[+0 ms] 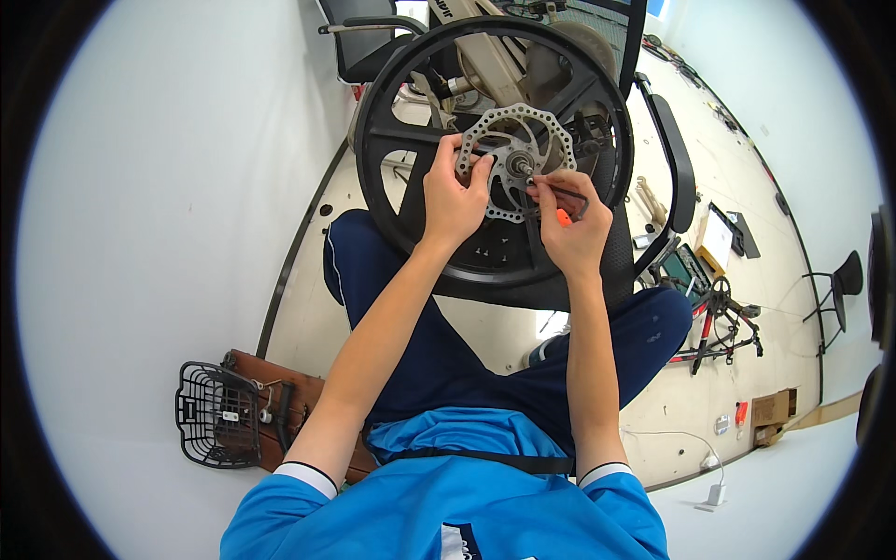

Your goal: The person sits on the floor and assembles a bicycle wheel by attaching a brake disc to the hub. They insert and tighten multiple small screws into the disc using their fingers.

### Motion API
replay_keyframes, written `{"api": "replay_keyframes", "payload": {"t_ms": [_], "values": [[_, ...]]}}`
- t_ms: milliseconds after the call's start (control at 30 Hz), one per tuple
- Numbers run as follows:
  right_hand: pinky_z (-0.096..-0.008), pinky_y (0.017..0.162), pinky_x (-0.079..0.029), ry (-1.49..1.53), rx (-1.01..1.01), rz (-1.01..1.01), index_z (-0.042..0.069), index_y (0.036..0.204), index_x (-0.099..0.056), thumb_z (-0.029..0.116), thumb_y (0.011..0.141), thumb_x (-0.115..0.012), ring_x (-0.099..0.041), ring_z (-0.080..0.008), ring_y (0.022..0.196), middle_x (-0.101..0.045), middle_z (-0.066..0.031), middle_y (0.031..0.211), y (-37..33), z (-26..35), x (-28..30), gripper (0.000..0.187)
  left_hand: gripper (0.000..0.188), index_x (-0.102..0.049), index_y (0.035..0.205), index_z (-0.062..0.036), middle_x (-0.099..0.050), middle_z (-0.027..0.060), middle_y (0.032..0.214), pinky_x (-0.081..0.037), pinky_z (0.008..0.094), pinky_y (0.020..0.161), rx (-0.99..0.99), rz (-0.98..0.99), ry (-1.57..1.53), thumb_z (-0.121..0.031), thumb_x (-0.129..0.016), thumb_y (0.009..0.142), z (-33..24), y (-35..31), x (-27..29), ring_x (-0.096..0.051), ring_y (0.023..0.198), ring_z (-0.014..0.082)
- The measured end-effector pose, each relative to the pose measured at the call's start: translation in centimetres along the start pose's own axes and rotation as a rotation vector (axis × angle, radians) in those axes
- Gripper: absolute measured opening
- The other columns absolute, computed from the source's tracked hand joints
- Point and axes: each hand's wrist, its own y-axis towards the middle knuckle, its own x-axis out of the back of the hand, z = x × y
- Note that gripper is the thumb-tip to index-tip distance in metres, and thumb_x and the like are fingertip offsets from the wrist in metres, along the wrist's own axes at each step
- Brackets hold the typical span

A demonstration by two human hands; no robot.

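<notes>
A black spoked wheel [366, 187] lies flat in front of me on a black chair seat. On its hub rests a silver brake disc [519, 114] with a ring of holes. My left hand [455, 191] grips the disc's left edge between thumb and fingers. Close to the hub's axle [525, 168], my right hand [574, 224] has its fingertips pinched together. A dark bent hex key [569, 194] with an orange part [564, 217] is held in that hand. Whether the fingertips also pinch a small bolt, I cannot make out. Several small screws [485, 252] lie on the wheel's near spoke.
The chair's armrest [674, 163] rises right of the wheel. Beyond the wheel is a pale bike frame [490, 65]. A black wire basket [219, 415] sits at lower left. On the floor to the right are a red-and-black bike frame [719, 327] and a cardboard box [773, 411].
</notes>
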Motion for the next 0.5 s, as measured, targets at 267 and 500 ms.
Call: {"api": "replay_keyframes", "payload": {"t_ms": [267,500], "values": [[-0.0267,0.072,-0.060,-0.263,0.151,0.053,-0.004,0.093,-0.071,-0.004,0.086,-0.075,-0.075,-0.0177,0.083,-0.075,-0.0126,0.094,-0.11,-0.66,0.62,0.008,0.022,-0.056,0.109,0.0003,-0.068,0.0059,0.079,-0.048,0.0250,0.057,0.002,0.000,-0.012,-0.007,-0.069,0.093,-0.02,0.01,-0.01,-0.061,0.062,0.0077],[-0.0259,0.069,-0.059,-0.057,0.098,0.041,-0.004,0.094,-0.071,-0.007,0.086,-0.070,-0.076,-0.0174,0.082,-0.075,-0.0124,0.092,-0.16,-0.84,-0.01,0.009,0.022,-0.056,0.110,0.0003,-0.070,0.0063,0.081,-0.048,0.0249,0.058,0.012,0.013,-0.021,-0.007,-0.068,0.093,-0.15,-0.06,0.04,-0.061,0.063,0.0077]]}}
